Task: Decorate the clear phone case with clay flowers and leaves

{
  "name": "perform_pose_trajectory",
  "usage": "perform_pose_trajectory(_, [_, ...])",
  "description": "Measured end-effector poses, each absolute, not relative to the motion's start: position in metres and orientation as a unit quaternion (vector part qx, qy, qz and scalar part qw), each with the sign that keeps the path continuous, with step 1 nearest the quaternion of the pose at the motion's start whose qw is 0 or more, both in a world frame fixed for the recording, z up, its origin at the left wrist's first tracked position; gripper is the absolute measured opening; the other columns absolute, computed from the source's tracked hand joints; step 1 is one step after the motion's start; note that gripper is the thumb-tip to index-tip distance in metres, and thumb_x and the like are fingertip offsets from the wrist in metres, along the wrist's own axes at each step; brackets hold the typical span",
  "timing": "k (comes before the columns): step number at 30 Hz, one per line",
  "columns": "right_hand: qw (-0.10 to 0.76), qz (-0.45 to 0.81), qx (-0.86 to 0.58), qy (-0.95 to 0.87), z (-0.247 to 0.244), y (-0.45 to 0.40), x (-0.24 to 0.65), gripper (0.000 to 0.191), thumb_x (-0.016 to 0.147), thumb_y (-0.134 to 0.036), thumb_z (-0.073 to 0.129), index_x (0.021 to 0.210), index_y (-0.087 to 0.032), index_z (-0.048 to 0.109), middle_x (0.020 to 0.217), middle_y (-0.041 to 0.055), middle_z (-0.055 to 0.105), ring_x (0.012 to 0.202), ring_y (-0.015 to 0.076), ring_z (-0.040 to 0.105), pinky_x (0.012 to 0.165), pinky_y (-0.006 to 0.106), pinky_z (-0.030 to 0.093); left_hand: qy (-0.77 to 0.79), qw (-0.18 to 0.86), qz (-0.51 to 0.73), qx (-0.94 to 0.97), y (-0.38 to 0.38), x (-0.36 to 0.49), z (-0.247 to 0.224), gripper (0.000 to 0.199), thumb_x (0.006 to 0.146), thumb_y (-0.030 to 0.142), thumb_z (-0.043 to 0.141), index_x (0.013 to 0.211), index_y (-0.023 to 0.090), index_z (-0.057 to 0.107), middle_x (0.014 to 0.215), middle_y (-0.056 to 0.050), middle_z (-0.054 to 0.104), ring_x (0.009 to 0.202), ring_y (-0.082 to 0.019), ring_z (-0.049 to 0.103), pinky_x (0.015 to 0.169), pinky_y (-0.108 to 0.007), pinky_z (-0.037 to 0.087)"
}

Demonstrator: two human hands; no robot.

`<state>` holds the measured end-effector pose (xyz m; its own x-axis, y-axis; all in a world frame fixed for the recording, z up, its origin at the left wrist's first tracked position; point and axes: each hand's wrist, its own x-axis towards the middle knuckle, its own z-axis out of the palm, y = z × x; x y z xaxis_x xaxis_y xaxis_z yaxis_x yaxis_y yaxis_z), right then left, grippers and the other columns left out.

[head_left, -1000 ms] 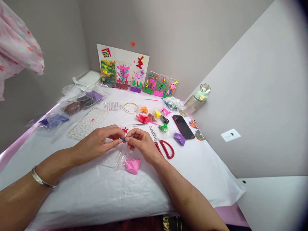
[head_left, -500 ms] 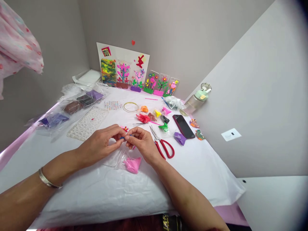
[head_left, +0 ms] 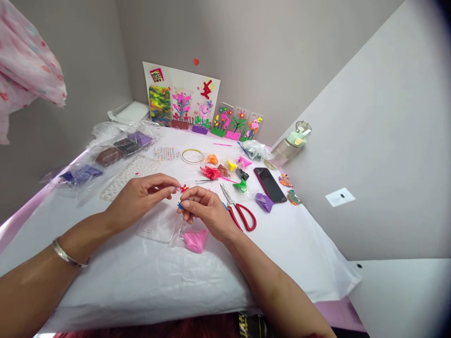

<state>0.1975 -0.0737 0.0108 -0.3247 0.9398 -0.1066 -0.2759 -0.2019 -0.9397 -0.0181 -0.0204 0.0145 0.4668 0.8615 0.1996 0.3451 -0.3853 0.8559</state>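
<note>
Between the thumb and fingers of my right hand [head_left: 202, 209] is a small piece of blue clay [head_left: 181, 205]. My left hand [head_left: 150, 195] is closed in a pinch just to its left, with a tiny bluish bit at the fingertips. A red flower with a yellow centre [head_left: 184, 188] shows just beyond my fingers. Below the hands lies a clear phone case [head_left: 158, 230], partly hidden by them. A bag of pink clay [head_left: 195, 240] rests beside the case, nearer to me.
Red-handled scissors [head_left: 245, 217], a phone [head_left: 270, 184] and a purple clay bag [head_left: 263, 202] lie to the right. Small colourful clay bags [head_left: 210, 172] sit farther back. A textured clear sheet [head_left: 123, 180] lies left; a bottle [head_left: 287, 148] stands back right. Decorated cases lean against the wall.
My hands have moved apart. My left hand has shifted up and slightly left, while the blue clay stays in my right fingers. More of the clear case shows.
</note>
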Motion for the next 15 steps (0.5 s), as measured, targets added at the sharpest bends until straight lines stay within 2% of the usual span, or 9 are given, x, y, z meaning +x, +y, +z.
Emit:
perform_pose_trajectory(3, [0.458,0.668,-0.388,-0.439,0.0090,-0.0725,0.2000,0.040,0.079,-0.055,0.095,0.094,-0.021,0.078,0.083,0.0001,0.077,0.064,0.0117,0.064,0.061,0.027,0.049,0.406,0.408,0.313,0.755,-0.0149,-0.0233,0.0142,0.036,0.100,0.054,0.062,0.112,0.029,0.085,0.108,-0.004,0.087,0.090,-0.024,0.080,0.088,-0.036,0.066])
perform_pose_trajectory(7, [0.477,0.649,-0.413,-0.426,0.0087,-0.0702,0.2035,0.041,0.072,-0.050,0.100,0.095,-0.022,0.081,0.083,-0.0008,0.075,0.068,0.0122,0.062,0.065,0.028,0.049,0.383,0.429,0.301,0.760,-0.0139,-0.0231,0.0131,0.037,0.102,0.052,0.063,0.120,0.029,0.085,0.110,-0.005,0.087,0.101,-0.027,0.080,0.098,-0.039,0.065])
perform_pose_trajectory(11, [0.480,0.640,-0.421,-0.426,0.0103,-0.0697,0.2041,0.043,0.063,-0.040,0.105,0.095,-0.022,0.081,0.075,-0.0046,0.070,0.065,0.0120,0.059,0.063,0.027,0.046,0.394,0.450,0.302,0.742,-0.0142,-0.0210,0.0143,0.035,0.093,0.057,0.074,0.110,0.029,0.085,0.103,-0.004,0.086,0.094,-0.026,0.079,0.086,-0.035,0.063])
perform_pose_trajectory(15, [0.476,0.648,-0.419,-0.422,0.0101,-0.0701,0.2035,0.040,0.070,-0.048,0.101,0.091,-0.021,0.081,0.075,-0.0024,0.071,0.064,0.0119,0.059,0.061,0.027,0.046,0.406,0.443,0.301,0.741,-0.0136,-0.0221,0.0162,0.036,0.093,0.061,0.070,0.098,0.028,0.083,0.082,0.000,0.082,0.080,-0.023,0.077,0.078,-0.032,0.060])
